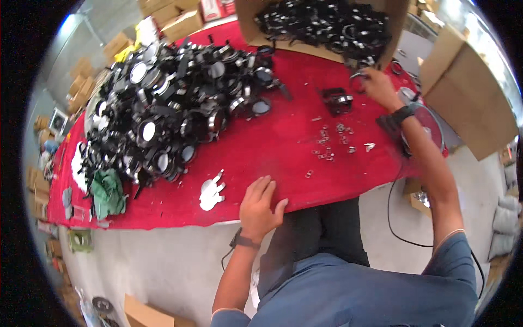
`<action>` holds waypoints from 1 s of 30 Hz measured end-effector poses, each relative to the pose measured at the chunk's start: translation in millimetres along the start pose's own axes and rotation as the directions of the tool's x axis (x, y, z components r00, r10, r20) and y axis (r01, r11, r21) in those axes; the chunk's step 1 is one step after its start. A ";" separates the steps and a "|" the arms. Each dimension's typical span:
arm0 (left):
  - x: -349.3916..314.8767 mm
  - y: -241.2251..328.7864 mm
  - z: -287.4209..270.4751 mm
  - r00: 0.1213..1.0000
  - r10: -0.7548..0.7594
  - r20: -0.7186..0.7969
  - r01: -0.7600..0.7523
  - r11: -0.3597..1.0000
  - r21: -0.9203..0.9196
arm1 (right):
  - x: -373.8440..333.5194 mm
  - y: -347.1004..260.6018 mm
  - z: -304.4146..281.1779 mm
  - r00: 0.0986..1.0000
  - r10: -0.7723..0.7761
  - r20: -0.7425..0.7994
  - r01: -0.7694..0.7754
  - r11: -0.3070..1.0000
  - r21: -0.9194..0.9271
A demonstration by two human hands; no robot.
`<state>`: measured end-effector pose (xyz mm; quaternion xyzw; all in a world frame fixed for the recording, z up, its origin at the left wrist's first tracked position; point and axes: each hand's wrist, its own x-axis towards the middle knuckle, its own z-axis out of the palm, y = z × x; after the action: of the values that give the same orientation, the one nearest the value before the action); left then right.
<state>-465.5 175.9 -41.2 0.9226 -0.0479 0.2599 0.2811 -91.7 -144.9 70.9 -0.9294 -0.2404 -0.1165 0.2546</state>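
My left hand (pixel 260 210) lies at the front edge of the red-covered table (pixel 283 147), fingers stretched out and holding nothing. At the far right, my right hand (pixel 379 87) reaches to the front of a cardboard box (pixel 248 24) full of black looped parts (pixel 327 24). Its fingers are closed on a dark loop-shaped piece (pixel 357 80), slightly blurred. Just below that hand sits a black part with a shiny band (pixel 338 101). Several small metal clips (pixel 327 143) are scattered nearer to me. Left of my left hand lies a flat silvery piece (pixel 211 193).
A big heap of black straps with round shiny faces (pixel 180 103) covers the table's left side. A green cloth (pixel 108 193) lies at its near end. Beyond my right forearm are a clear round container (pixel 429 128) and a tall cardboard panel (pixel 468 87). A black cable (pixel 389 212) hangs down at right.
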 end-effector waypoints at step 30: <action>58.6 26.9 -5.4 0.690 -0.611 0.387 0.723 0.557 -0.409 | -236.2 -206.8 86.8 0.950 0.261 0.171 -0.311 0.831 0.462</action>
<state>-423.9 159.7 5.6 0.7754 0.2086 0.0147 0.5958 -390.6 -34.5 3.9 -0.8662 -0.1326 0.0335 0.4807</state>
